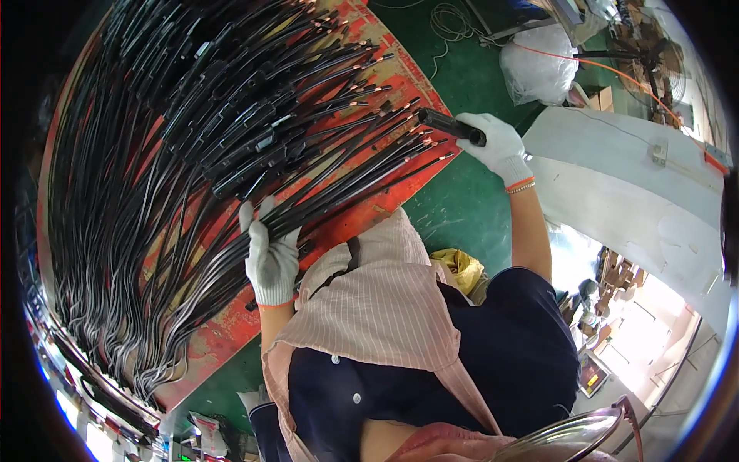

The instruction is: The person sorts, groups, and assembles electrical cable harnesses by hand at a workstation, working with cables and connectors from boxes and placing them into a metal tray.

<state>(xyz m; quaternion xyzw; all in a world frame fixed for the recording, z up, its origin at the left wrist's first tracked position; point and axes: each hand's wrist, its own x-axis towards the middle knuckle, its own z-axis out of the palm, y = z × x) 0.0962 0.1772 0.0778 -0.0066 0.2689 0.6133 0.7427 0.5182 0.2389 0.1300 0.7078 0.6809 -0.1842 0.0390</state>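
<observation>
My right hand point(496, 145), in a white knit glove with an orange cuff, grips a short black tube point(445, 123) beyond the table's right edge. The tube's hollow end faces me. My left hand point(272, 260), also gloved, rests against a bundle of black cables point(327, 196) with its thumb and a finger stretched apart; its other fingers are partly hidden. Bare copper tips show at the cables' right ends. Many thicker black sleeves point(231, 123) lie on the cables farther up the table.
Under the cables is a worn red table point(219, 339). A white sheet-like surface point(608, 181) stands at the right, with a clear plastic bag point(541, 61) and a fan point(654, 61) behind it. A yellow bag point(459, 269) sits low beside me on the green floor point(473, 208).
</observation>
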